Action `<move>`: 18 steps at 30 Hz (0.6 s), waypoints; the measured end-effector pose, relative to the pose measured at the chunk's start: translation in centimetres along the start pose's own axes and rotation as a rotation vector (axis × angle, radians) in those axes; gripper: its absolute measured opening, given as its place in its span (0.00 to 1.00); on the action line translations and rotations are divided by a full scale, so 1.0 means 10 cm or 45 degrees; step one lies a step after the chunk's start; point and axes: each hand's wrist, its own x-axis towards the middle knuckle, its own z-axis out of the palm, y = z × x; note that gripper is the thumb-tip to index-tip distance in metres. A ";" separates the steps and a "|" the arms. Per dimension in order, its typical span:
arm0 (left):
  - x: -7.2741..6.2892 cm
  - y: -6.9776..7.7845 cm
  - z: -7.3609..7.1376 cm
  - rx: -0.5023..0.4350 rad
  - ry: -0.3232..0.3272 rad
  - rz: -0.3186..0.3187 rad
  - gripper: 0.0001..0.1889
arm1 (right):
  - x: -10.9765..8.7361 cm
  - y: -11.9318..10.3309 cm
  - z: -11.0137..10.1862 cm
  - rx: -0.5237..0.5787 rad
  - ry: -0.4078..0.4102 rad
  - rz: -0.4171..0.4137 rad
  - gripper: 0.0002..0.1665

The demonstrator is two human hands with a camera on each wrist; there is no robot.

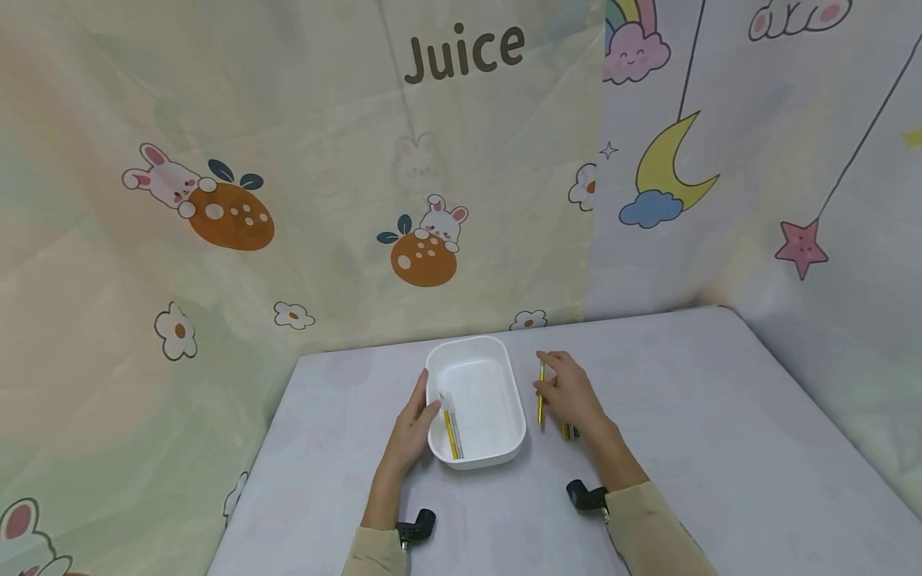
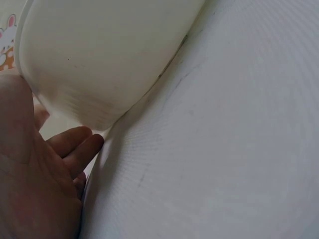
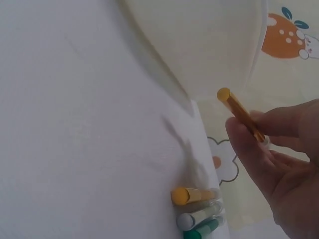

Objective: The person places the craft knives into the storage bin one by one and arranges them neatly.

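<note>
A white plastic tray (image 1: 478, 462) with rounded corners stands near the middle of the table. My left hand (image 1: 411, 428) holds its left side, thumb at the rim and fingers along the outer wall; the left wrist view shows those fingertips low against the tray. Inside the tray, a yellow pen (image 1: 450, 434) and a silver pen (image 1: 457, 433) lie side by side. To the right of the tray, my right hand (image 1: 574, 392) pinches another yellow pen (image 3: 242, 115) between thumb and fingers, raised above the table with its yellow end pointing away from the palm.
Below my right hand several pens lie together on the table, with yellow (image 3: 181, 196), silver (image 3: 186, 220) and green (image 3: 192, 233) ends. My right forearm partly covers them in the head view. A printed cloth wall (image 1: 331, 240) rises behind the white tabletop (image 1: 720, 448).
</note>
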 end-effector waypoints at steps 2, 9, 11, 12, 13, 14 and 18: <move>0.00 0.00 0.00 -0.004 -0.002 0.004 0.34 | -0.01 -0.03 -0.01 0.045 0.001 0.004 0.38; 0.00 0.01 0.00 -0.013 -0.004 0.013 0.34 | -0.03 -0.13 -0.05 0.240 0.007 0.006 0.43; 0.00 0.01 0.00 -0.017 -0.006 0.015 0.34 | -0.03 -0.16 -0.06 0.306 0.002 0.001 0.45; 0.00 0.01 0.00 -0.019 -0.006 0.017 0.34 | -0.03 -0.17 -0.06 0.337 -0.003 -0.006 0.46; 0.01 0.01 0.00 -0.020 -0.006 0.019 0.34 | -0.03 -0.18 -0.06 0.356 -0.008 -0.017 0.46; 0.01 0.01 0.00 -0.018 -0.004 0.019 0.34 | -0.03 -0.19 -0.06 0.376 -0.013 -0.029 0.46; 0.00 0.00 0.00 -0.018 -0.002 0.033 0.34 | -0.03 -0.21 -0.06 0.392 -0.015 -0.065 0.46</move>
